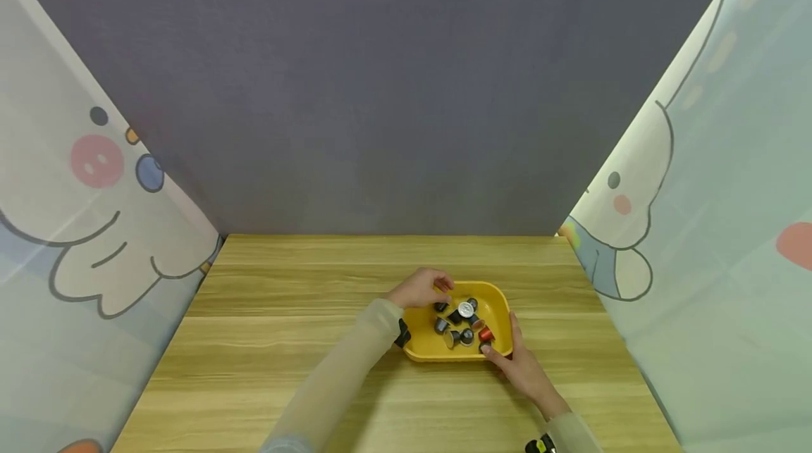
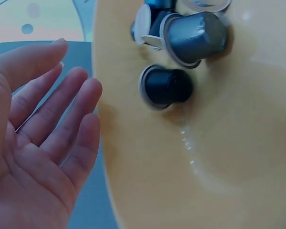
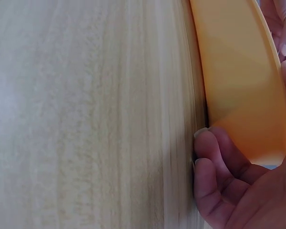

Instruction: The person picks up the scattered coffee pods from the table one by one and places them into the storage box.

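Observation:
A yellow plastic tray sits on the table, holding several coffee capsules, among them a red one and one with its silver lid facing up. Over the tray's far left part is my left hand, its fingers loosely bent and nothing in them. The left wrist view shows a black capsule and a larger grey capsule a short way from those fingers. My right hand grips the tray's near right corner, thumb over the rim and fingers against the outer wall.
The wood-grain table extends around the tray on all sides. A dark grey panel rises at its back edge. Cartoon-printed curtains hang at the left and right.

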`<act>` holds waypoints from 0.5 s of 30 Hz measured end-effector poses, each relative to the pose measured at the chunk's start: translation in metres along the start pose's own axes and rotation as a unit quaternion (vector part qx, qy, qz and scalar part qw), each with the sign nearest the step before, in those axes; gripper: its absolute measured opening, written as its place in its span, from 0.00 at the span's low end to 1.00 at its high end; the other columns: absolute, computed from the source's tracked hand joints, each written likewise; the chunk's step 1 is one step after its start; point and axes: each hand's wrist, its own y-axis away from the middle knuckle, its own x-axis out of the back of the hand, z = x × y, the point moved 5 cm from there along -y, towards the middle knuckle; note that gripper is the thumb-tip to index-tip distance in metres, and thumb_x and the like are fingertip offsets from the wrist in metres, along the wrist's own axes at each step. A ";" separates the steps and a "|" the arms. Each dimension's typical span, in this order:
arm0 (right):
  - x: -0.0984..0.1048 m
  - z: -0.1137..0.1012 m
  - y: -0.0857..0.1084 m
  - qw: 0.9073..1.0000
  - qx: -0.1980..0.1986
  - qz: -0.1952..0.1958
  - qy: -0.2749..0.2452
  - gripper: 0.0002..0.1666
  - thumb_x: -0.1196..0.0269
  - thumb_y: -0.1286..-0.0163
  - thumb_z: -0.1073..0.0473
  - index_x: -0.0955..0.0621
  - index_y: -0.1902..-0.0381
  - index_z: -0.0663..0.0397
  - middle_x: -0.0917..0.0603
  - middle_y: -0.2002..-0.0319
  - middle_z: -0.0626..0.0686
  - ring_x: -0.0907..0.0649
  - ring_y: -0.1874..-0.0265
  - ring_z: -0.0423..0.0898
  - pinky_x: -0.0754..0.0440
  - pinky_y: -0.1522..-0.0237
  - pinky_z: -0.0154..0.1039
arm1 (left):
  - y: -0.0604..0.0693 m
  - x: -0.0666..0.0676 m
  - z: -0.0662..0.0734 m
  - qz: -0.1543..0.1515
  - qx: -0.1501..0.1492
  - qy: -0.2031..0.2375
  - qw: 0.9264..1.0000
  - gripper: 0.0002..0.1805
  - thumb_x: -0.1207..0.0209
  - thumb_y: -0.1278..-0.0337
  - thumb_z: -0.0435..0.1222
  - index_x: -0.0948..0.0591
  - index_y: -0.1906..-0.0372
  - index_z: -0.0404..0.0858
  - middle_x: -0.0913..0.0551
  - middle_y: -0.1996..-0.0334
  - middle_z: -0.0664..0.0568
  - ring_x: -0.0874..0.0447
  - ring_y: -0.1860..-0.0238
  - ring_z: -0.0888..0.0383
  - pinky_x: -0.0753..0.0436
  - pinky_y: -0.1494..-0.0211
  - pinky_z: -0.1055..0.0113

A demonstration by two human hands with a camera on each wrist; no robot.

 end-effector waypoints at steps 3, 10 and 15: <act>0.002 0.001 0.000 1.000 0.004 0.004 0.011 0.64 0.36 0.33 0.34 0.63 0.19 0.47 0.17 0.65 0.61 0.20 0.73 0.49 0.22 0.68 0.46 | 0.004 0.007 0.002 0.012 -0.009 0.018 1.000 0.13 0.35 0.35 0.34 0.17 0.49 0.35 0.15 0.57 0.54 0.19 0.57 0.64 0.20 0.53 0.68; 0.012 0.005 0.002 0.999 0.021 0.031 0.017 0.55 0.39 0.29 0.37 0.56 0.19 0.49 0.22 0.69 0.54 0.24 0.76 0.45 0.26 0.72 0.38 | 0.022 0.028 0.008 0.056 -0.025 0.048 0.997 0.08 0.39 0.31 0.37 0.15 0.52 0.43 0.17 0.61 0.62 0.20 0.58 0.63 0.21 0.51 0.65; 0.024 0.003 0.009 0.994 0.062 0.084 0.019 0.45 0.39 0.26 0.45 0.43 0.23 0.60 0.23 0.71 0.50 0.27 0.78 0.41 0.28 0.75 0.34 | 0.040 0.039 0.002 0.090 -0.035 0.049 0.994 0.08 0.41 0.29 0.40 0.16 0.52 0.46 0.17 0.60 0.61 0.20 0.57 0.63 0.20 0.52 0.64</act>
